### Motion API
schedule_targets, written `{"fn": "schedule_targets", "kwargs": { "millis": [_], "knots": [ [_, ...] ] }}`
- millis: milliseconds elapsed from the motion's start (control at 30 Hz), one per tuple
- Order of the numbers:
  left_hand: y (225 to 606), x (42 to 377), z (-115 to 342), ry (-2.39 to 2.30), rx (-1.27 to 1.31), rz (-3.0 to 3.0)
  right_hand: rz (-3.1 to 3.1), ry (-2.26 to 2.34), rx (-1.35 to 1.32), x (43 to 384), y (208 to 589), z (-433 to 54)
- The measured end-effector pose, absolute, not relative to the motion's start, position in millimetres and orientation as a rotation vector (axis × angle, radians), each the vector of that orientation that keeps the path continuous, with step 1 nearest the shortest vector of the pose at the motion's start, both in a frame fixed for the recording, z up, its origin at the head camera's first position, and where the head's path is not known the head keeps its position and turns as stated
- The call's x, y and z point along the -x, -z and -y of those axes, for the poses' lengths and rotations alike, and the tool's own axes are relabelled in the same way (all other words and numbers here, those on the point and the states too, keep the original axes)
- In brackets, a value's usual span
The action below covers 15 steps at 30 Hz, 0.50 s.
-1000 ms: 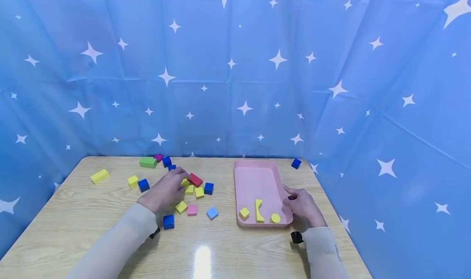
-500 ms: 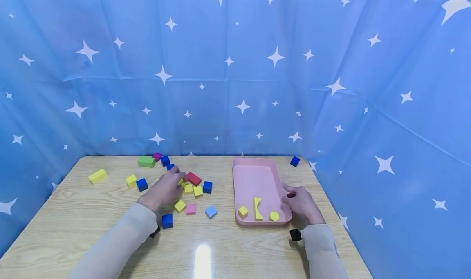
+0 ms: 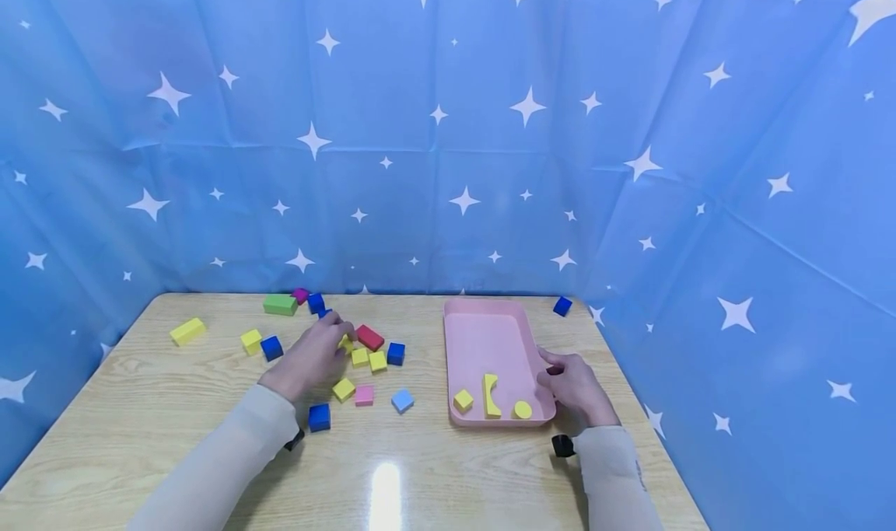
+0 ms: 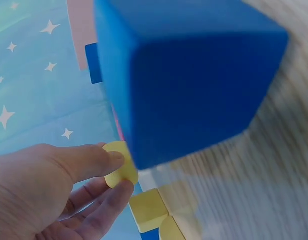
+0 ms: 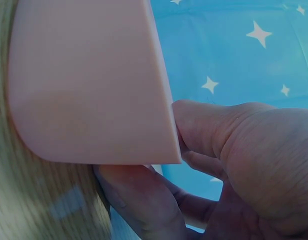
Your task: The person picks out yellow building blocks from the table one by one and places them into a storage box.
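In the left wrist view, my left hand [image 4: 69, 185] pinches a small rounded yellow block [image 4: 121, 167] between thumb and fingers. The head view has this left hand [image 3: 318, 356] low over the table among the scattered blocks, left of a red block [image 3: 370, 337] and two yellow cubes [image 3: 378, 361]. My right hand [image 3: 577, 387] grips the right side of the pink tray [image 3: 490, 305] near its front corner, thumb at the rim. Inside the tray lie a yellow cube [image 3: 463, 400], a yellow arch-shaped block [image 3: 490, 397] and a yellow round block [image 3: 522, 410].
Around the left hand lie a dark blue cube [image 3: 319, 417], a pink block [image 3: 364, 395], a light blue block [image 3: 402, 401] and a green block [image 3: 281, 305]. A yellow bar [image 3: 187, 332] lies far left. One blue cube [image 3: 562, 306] sits behind the tray's right side.
My left hand has drawn back slightly to the left from the red block, with the yellow block at its fingers. The right hand and the tray stay as they were.
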<state>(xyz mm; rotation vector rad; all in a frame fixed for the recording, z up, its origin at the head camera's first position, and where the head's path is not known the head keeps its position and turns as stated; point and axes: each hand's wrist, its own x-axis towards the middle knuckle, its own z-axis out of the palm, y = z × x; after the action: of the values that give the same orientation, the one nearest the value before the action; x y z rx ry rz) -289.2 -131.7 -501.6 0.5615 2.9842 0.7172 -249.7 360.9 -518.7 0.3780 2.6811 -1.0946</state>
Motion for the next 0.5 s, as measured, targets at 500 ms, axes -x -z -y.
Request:
{"fn": "schedule_targets", "kwargs": {
  "millis": [500],
  "knots": [
    [492.1, 285.7, 120.6, -0.744, -0.627, -3.028, -2.684, 1.094, -0.392, 244.0, 508.3, -353.1]
  ]
}}
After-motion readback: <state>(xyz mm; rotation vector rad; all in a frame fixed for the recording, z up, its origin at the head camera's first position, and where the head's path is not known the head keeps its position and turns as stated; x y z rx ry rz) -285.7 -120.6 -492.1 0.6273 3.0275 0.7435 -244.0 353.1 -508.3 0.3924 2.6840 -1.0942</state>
